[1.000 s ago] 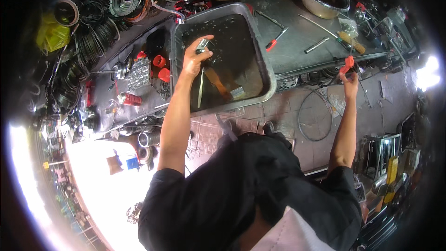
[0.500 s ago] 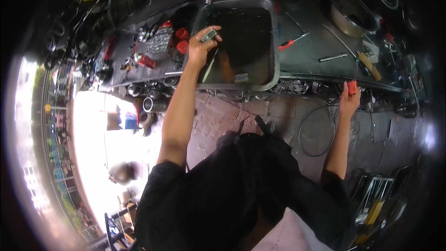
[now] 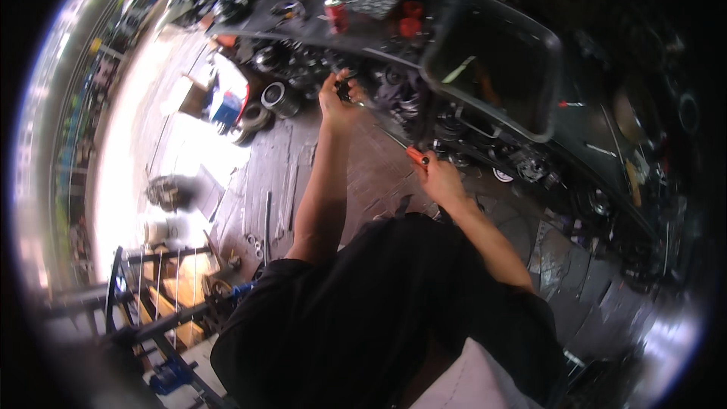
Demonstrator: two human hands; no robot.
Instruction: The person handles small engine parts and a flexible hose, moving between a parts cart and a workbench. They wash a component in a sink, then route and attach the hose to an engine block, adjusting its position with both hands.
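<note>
My left hand (image 3: 335,110) is closed around a small dark metal part (image 3: 344,91), raised in front of the bench edge. Blur hides the part's exact shape. To its right, my right hand (image 3: 443,182) grips the red handle of a screwdriver (image 3: 414,155). The thin shaft points up and left toward the left hand, and its tip appears apart from the part. On the bench beyond stands a black rectangular tray (image 3: 556,95) of dark liquid. A pale-handled stick-like tool (image 3: 459,70) lies in it.
A red can (image 3: 335,17), a silver metal block (image 3: 371,1) and red cups (image 3: 411,25) sit left of the tray. Metal parts crowd the shelf under the bench. A cylindrical metal part (image 3: 280,98) is at the left. A dark metal rack (image 3: 163,318) stands at lower left.
My view has swung left. The left hand has moved from above the tray to the bench's front. The right hand has come from the far right toward the left hand with the screwdriver.
</note>
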